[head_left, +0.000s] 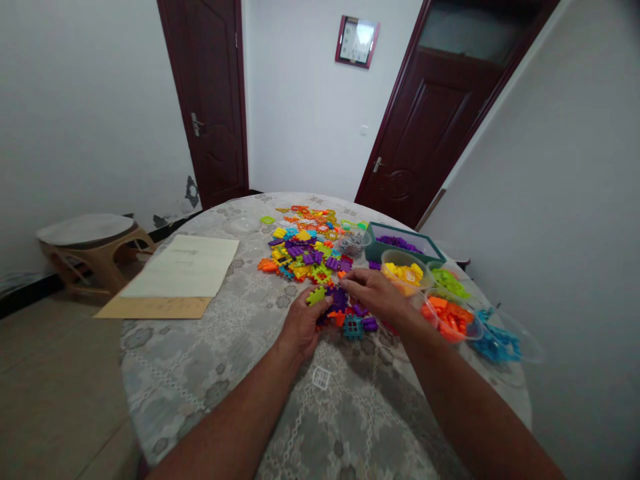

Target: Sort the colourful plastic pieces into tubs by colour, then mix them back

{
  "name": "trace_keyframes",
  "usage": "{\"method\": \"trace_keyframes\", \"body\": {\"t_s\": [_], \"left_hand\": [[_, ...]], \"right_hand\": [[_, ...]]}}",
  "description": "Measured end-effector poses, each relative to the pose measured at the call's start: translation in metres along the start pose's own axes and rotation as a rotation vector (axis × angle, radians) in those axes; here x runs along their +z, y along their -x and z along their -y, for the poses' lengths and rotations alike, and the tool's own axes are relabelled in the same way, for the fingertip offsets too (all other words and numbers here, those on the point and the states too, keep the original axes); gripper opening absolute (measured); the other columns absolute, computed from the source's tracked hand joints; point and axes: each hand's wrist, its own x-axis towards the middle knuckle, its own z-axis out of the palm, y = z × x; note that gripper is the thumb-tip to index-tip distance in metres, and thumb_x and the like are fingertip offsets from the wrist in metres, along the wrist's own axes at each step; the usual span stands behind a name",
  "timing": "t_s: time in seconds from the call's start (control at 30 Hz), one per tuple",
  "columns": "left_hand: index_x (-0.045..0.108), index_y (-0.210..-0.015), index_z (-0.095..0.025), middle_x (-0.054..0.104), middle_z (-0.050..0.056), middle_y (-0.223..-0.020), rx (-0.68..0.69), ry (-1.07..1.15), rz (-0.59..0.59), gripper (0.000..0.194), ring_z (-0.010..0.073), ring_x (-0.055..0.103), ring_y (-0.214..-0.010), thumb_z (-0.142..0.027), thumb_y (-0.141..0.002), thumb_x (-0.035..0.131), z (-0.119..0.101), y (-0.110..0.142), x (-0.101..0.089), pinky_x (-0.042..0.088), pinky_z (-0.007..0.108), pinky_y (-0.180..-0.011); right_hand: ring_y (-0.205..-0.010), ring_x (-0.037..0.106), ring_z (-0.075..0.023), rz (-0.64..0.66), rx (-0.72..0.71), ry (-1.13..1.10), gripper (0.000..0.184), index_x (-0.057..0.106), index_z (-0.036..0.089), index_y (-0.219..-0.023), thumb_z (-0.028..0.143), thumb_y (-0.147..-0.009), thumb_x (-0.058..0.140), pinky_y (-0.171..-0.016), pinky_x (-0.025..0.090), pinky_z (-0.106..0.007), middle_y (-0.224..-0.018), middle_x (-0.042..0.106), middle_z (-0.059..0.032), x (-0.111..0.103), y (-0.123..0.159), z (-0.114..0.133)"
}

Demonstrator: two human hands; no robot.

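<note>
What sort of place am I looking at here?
It looks like a room in a home, though I can't be certain: there's a round-edged table under a patterned covering, a clock on the white wall, and dark panelled doors with handles.

1 L hand + 1 R hand, 1 rnd table, mixed blocks mid-table too many to count, 1 wht lattice pc twd front edge, at least 5 clr tubs + 1 grn box twd R edge, 1 pale sheet over 1 brn sheet at L edge, 2 doors, 1 clock, 1 stool
</note>
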Motion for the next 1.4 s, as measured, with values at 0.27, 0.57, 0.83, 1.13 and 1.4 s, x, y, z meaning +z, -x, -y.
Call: {"method": "trace_keyframes", "body": {"t_s": [0.27, 0.57, 0.83, 1.13, 1.4], "left_hand": [[0.071, -0.111, -0.018, 0.077, 0.009, -0.097, -0.032, -0.058, 0.052, 0.047, 0.0208, 0.075, -0.076, -0.029, -0.071, 0.092, -0.001, 0.001, 0.001, 0.062, 0.028, -0.058], [0.07, -0.106, -0.015, 0.075, 0.011, -0.09, -0.188, 0.067, -0.022, 0.042, 0.0208, 0.074, -0.064, -0.054, -0.093, 0.073, -0.004, -0.002, 0.001, 0.06, 0.029, -0.047], [0.068, -0.11, -0.014, 0.075, 0.009, -0.084, -0.161, 0.211, -0.065, 0.038, 0.0208, 0.074, -0.062, -0.048, -0.105, 0.052, -0.015, -0.007, -0.001, 0.056, 0.028, -0.043], [0.07, -0.107, -0.014, 0.073, 0.006, -0.079, -0.094, 0.288, -0.155, 0.042, 0.019, 0.072, -0.06, -0.05, -0.106, 0.05, -0.021, -0.011, -0.005, 0.055, 0.027, -0.047], [0.07, -0.109, -0.014, 0.073, 0.007, -0.08, -0.112, 0.294, -0.134, 0.041, 0.0191, 0.071, -0.061, -0.052, -0.102, 0.056, -0.019, -0.012, -0.007, 0.055, 0.027, -0.049]], "right_hand": [[-0.058, 0.06, -0.0106, 0.094, 0.109, -0.085, 0.018, 0.073, 0.017, -0.1, 0.028, -0.089, 0.064, -0.054, 0.047, -0.02, -0.074, 0.068, 0.0016, -0.012, 0.012, -0.01], [-0.065, 0.071, -0.0149, -0.547, 0.235, -0.124, 0.018, 0.069, 0.014, -0.104, 0.02, -0.088, 0.066, -0.061, 0.061, -0.024, -0.076, 0.072, -0.0044, -0.115, -0.044, -0.052], [-0.074, 0.073, -0.0169, -0.501, 0.139, 0.019, 0.026, 0.071, 0.015, -0.114, 0.026, -0.094, 0.059, -0.066, 0.06, -0.027, -0.092, 0.076, -0.0067, -0.086, -0.005, -0.042], [-0.107, 0.068, -0.0231, 0.295, -0.108, 0.363, 0.03, 0.07, 0.021, -0.124, 0.028, -0.095, 0.071, -0.092, 0.052, -0.035, -0.12, 0.071, -0.0098, 0.06, 0.091, 0.009], [-0.096, 0.062, -0.0194, 0.336, -0.039, 0.31, 0.02, 0.065, 0.021, -0.107, 0.021, -0.088, 0.072, -0.084, 0.045, -0.029, -0.107, 0.065, -0.004, 0.076, 0.097, 0.002]]}}
